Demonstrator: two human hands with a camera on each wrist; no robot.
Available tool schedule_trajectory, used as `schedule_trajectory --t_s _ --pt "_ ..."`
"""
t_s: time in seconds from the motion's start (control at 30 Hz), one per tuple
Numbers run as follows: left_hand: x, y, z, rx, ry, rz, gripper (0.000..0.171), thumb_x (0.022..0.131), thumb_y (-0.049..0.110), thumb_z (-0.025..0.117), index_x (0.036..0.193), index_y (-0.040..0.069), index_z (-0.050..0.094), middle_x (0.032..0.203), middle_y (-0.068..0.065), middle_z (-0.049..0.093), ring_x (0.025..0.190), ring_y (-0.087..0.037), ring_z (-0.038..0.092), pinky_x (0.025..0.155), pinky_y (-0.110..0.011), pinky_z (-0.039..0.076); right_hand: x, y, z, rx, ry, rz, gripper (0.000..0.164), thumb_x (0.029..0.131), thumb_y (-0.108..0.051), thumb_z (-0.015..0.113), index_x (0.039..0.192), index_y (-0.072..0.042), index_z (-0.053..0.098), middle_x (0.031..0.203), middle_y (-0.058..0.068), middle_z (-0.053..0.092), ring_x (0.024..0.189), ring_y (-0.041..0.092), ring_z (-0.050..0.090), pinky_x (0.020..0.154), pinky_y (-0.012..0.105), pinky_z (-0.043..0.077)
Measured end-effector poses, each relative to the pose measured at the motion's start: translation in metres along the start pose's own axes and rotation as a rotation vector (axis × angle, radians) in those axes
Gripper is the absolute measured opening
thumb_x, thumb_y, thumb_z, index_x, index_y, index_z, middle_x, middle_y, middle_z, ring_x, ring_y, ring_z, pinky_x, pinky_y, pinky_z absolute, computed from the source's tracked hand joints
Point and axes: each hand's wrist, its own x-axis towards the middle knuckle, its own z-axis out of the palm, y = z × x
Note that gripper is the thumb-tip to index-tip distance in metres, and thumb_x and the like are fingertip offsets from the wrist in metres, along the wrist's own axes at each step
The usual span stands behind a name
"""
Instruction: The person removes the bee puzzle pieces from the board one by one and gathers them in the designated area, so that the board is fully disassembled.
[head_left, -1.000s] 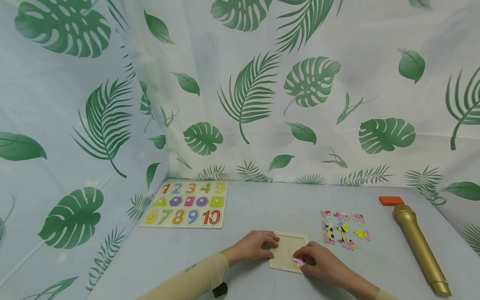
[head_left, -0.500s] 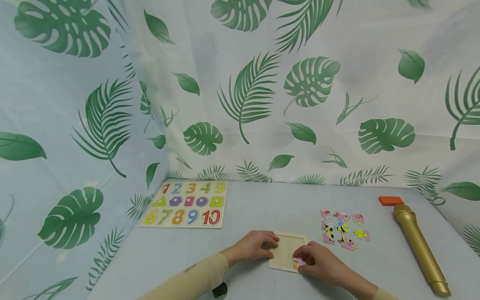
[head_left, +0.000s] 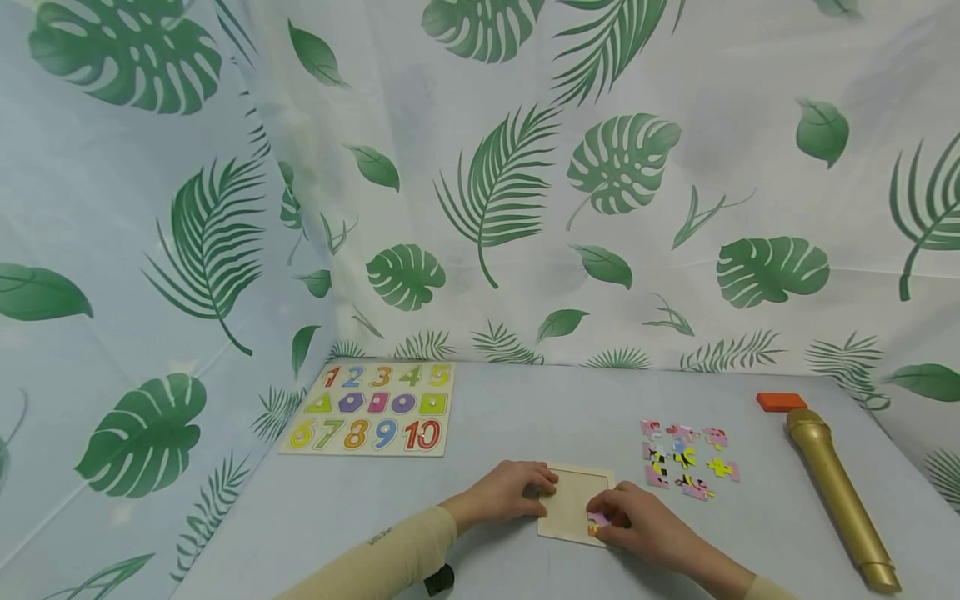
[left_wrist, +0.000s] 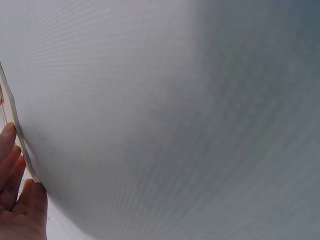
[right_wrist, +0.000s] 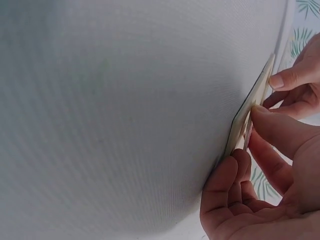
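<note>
A shallow wooden puzzle tray (head_left: 566,504) lies at the front middle of the table in the head view. My left hand (head_left: 501,493) holds its left edge, with thumb and fingertips on the rim. At the tray's lower right corner, my right hand (head_left: 647,525) pinches a pink and orange jigsaw piece (head_left: 596,522), partly hidden by the fingers. In the right wrist view the thumb and index finger have the thin piece between them, and the other fingertips touch the tray's edge (right_wrist: 235,130). Several loose jigsaw pieces (head_left: 683,456) lie right of the tray.
A number puzzle board (head_left: 367,408) lies at the back left. On the right are a gold microphone (head_left: 842,500) and an orange block (head_left: 781,402). A small black object (head_left: 440,580) sits by the left sleeve. Leaf-printed cloth (head_left: 487,192) hangs behind the table.
The right fingers have shifted slightly at the tray's lower right corner, and the jigsaw piece has turned or moved a little there. The left hand and the tray stay in place.
</note>
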Motion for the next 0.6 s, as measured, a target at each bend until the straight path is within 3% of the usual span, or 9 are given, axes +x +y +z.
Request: schedule_trajectory --t_s 0.6 --pt "-0.0004 -0.0015 0.0014 -0.002 0.002 0.012 0.031 0.086 0.017 0.075 0.116 0.010 0.071 0.129 0.007 0.063 0.129 -0.008 0.049 0.109 -0.023 0.036 -0.0032 -0.0008 -0.0001 -0.020 -0.012 -0.074 0.025 0.084 -0.024 0.077 0.104 -0.012 0.068 0.088 -0.003 0.053 0.075 0.004 0.047 0.062 0.022 0.044"
